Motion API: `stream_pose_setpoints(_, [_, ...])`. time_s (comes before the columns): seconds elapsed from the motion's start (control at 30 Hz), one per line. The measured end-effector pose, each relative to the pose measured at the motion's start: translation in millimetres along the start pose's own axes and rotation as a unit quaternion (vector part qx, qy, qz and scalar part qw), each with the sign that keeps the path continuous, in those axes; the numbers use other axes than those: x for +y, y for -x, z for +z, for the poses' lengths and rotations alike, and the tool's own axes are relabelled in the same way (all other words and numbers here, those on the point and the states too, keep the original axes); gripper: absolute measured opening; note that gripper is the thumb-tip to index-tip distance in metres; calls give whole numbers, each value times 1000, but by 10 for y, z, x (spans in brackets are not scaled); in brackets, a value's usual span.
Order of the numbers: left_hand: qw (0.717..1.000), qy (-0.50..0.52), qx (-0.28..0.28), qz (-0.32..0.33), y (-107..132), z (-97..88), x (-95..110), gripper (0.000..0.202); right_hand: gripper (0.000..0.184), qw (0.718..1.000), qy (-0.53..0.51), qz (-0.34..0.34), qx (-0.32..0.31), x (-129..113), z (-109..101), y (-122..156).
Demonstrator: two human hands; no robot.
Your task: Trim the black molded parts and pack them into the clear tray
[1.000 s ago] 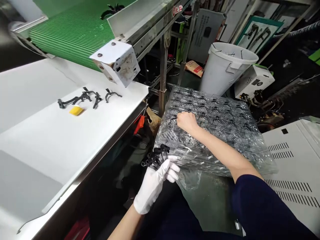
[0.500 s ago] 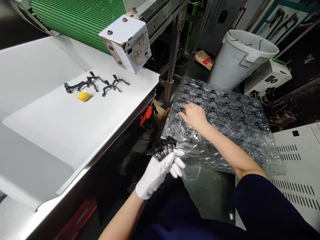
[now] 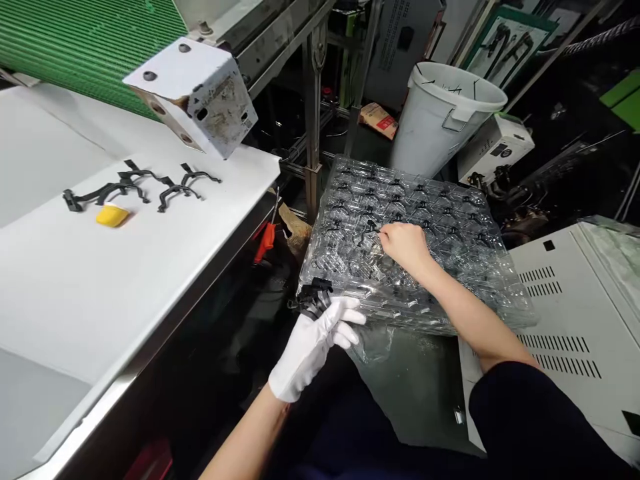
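"Right hand [image 3: 405, 243]?"
"Bare, extended across the stacked clear plastic trays [image 3: 450, 293], fingers at a black clip [image 3: 370, 230] in a tray cell; grip unconfirmed."
"Left hand [image 3: 310, 350]?"
"White-gloved, clenched on a bundle of black plastic clips [image 3: 314, 298] at the trays' near corner."

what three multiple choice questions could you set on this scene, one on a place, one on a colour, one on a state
1. On which side of the clear plastic trays is the white bin?
A near side
B far side
C on top

2. What colour is the ribbed mat?
A red
B yellow
C green

3. What state is the right hand in?
A bare
B gloved
C hidden

1 B: the bin stands beyond the trays, away from the person.
2 C: its ribs show green.
3 A: no glove shows on it, unlike the gloved left hand holding black plastic clips.
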State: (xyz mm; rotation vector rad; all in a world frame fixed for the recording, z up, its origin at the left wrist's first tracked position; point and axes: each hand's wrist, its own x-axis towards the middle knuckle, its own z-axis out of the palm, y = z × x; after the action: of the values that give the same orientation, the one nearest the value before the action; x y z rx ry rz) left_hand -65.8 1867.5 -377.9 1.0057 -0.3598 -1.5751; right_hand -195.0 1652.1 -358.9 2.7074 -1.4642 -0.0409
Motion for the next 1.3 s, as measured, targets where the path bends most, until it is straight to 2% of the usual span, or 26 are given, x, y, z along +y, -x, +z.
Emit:
stream_pose_setpoints(0.1, [1000,-14,-27,-3,35,32,4,51,29,998,40,15,-43,-35,40,-159])
stream_pose_setpoints(0.23, [998,-21,-59,-5,65,49,32,46,37,999,37,23,-12,-68,41,-44])
stream_pose_setpoints(0.3, [997,-12,-72,-12,62,58,51,44,33,1000,-29,-4,9,-31,-3,114])
stream_pose_setpoints(0.33, [997,-6,-80,-16,57,67,58,44,29,995,-96,-39,3,-9,-29,207])
stream_pose_setpoints(0.37, [996,0,-91,-22,49,78,60,44,25,979,-182,-87,-17,8,-55,304])
stream_pose_setpoints(0.4, [994,4,-105,-27,39,92,56,45,22,950,-273,-140,-48,15,-75,402])
stream_pose_setpoints(0.47, [990,9,-137,-38,14,124,33,48,23,872,-421,-221,-112,-7,-92,583])
stream_pose_setpoints(0.5, [987,9,-155,-45,1,141,15,49,24,845,-463,-233,-130,-36,-85,659])
stream_pose_setpoints(0.53, [984,9,-172,-53,-11,158,-4,51,22,834,-485,-229,-130,-71,-68,722])
stream_pose_setpoints(0.57, [980,10,-188,-60,-24,174,-23,52,18,835,-492,-218,-117,-104,-43,769])
stream_pose_setpoints(0.63, [977,4,-200,-74,-50,200,-47,54,9,854,-477,-197,-61,-136,13,808])
stream_pose_setpoints(0.7, [983,-11,-165,-76,-80,213,-47,56,12,890,-418,-182,7,-78,52,776])
stream_pose_setpoints(0.73, [988,-21,-133,-72,-95,214,-39,56,17,917,-364,-159,37,-11,58,736])
stream_pose_setpoints(0.8, [995,-42,-74,-59,-125,209,-19,54,26,972,-212,-69,70,173,48,621])
stream_pose_setpoints(0.87, [995,-56,-54,-53,-144,202,-10,52,29,996,-56,35,52,365,34,479])
stream_pose_setpoints(0.97, [992,-60,-86,-67,-141,206,-28,56,28,992,62,102,-29,537,58,284])
stream_pose_setpoints(1.07, [988,-59,-118,-79,-113,220,-47,56,28,988,76,115,-67,544,115,184])
stream_pose_setpoints(1.17, [986,-64,-130,-85,-84,222,-38,52,29,987,78,122,-75,489,115,205])
stream_pose_setpoints(1.23, [985,-60,-139,-87,-76,217,-28,50,36,989,78,114,-50,452,65,287])
stream_pose_setpoints(1.3, [982,-54,-156,-90,-78,215,-28,49,39,998,30,56,-12,407,-3,423])
